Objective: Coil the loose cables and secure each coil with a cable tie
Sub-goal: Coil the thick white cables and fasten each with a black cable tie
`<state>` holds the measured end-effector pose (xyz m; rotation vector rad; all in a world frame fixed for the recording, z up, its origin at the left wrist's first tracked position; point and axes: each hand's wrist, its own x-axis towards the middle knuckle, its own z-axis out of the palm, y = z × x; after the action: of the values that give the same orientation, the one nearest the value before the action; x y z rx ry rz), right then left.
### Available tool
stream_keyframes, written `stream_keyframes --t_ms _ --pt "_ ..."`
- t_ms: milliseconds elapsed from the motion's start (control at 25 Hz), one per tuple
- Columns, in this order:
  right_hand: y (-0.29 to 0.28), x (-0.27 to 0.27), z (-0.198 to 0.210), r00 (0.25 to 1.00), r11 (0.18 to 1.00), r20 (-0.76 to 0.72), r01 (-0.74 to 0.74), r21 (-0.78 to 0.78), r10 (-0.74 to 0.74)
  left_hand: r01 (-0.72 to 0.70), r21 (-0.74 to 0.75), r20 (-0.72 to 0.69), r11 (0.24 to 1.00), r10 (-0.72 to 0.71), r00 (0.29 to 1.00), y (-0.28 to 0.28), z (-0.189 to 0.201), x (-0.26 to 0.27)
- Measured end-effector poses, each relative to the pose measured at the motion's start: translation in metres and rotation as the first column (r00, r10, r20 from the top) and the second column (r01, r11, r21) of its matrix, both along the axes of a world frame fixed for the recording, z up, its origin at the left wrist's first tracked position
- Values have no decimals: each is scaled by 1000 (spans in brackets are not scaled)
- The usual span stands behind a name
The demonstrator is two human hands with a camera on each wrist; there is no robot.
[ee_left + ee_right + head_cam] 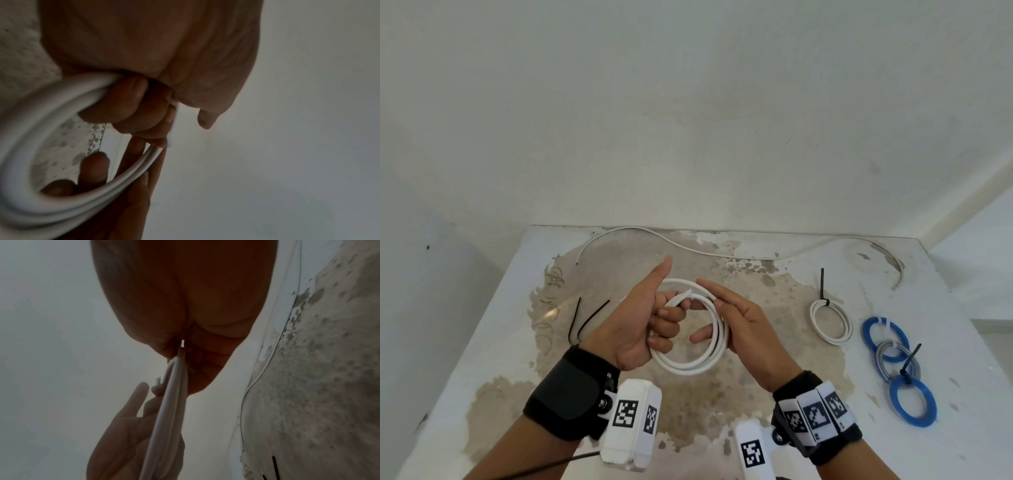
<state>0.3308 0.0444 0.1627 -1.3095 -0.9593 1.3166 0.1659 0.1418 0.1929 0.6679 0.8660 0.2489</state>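
A white cable coil (pixel 688 366) of a few loops hangs above the table between both hands. My left hand (pixel 650 318) grips its left side with curled fingers and the thumb sticks up; a cut cable end pokes out by the knuckles. My right hand (pixel 736 322) holds the right side, index finger lying along the top, thumb under the loops. In the left wrist view the coil (pixel 24 146) runs through the curled left fingers (pixel 127 104). The right wrist view shows the coil (pixel 170 402) edge-on in the right hand's grip. Two black cable ties (pixel 585 318) lie to the left.
A loose white cable (pixel 722 251) snakes along the back of the stained table (pixel 482 342). At the right lie a tied white coil (pixel 849 325), two blue coils (pixel 867 337) (pixel 912 422) and a grey coil (pixel 883 359), with black ties sticking out. Walls close off the back and sides.
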Motion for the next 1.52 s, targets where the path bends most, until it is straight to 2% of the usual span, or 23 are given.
stream_keyframes --t_ms 120,200,400,480,640,720,800,840,880,920,1000,1080,1160,1240,1400,1520 --pt "-4 -2 -2 994 999 -113 -18 -29 15 32 38 -79 999 -29 996 1 2 3" --pt "-6 -4 -1 990 999 -136 -31 -15 28 33 51 -124 998 -27 992 1 1 6" --pt "-4 -16 -5 997 999 67 24 48 -27 115 112 -187 987 -93 978 -5 -4 14" --pt "-2 -20 -9 993 993 76 89 78 -95 133 138 -193 981 -105 976 -8 -5 16" --pt "-2 -21 -10 971 974 106 204 97 -213 113 104 -88 988 -104 991 -12 -7 15" --pt "-2 -17 -9 964 966 68 252 55 -255 27 -13 50 1000 -27 998 -15 -11 11" --pt "0 -9 -8 954 955 35 297 26 -298 -111 -204 173 973 148 974 -18 -17 6" --pt "1 -6 -7 949 949 35 314 22 -315 -187 -253 185 949 237 954 -19 -21 4" --pt "2 -2 -7 944 945 40 326 24 -327 -258 -241 168 936 302 938 -18 -25 3" --pt "2 0 -6 942 943 48 332 26 -333 -312 -173 139 934 336 931 -17 -28 3" --pt "5 3 -5 939 941 58 337 28 -339 -310 109 69 944 304 950 -11 -27 3" --pt "7 5 -5 931 935 77 354 32 -356 -112 413 -49 904 145 988 -9 -17 5" --pt "10 6 -6 909 916 110 399 46 -401 87 531 -151 843 -7 988 -14 -10 8" --pt "12 7 -7 883 895 146 441 71 -447 146 507 -175 849 -64 982 -19 -9 13" --pt "8 3 -10 864 882 175 463 90 -472 9 263 -48 965 4 999 -18 -14 21" --pt "6 -1 -12 870 891 190 447 85 -455 -76 78 46 994 73 996 -22 -16 27"
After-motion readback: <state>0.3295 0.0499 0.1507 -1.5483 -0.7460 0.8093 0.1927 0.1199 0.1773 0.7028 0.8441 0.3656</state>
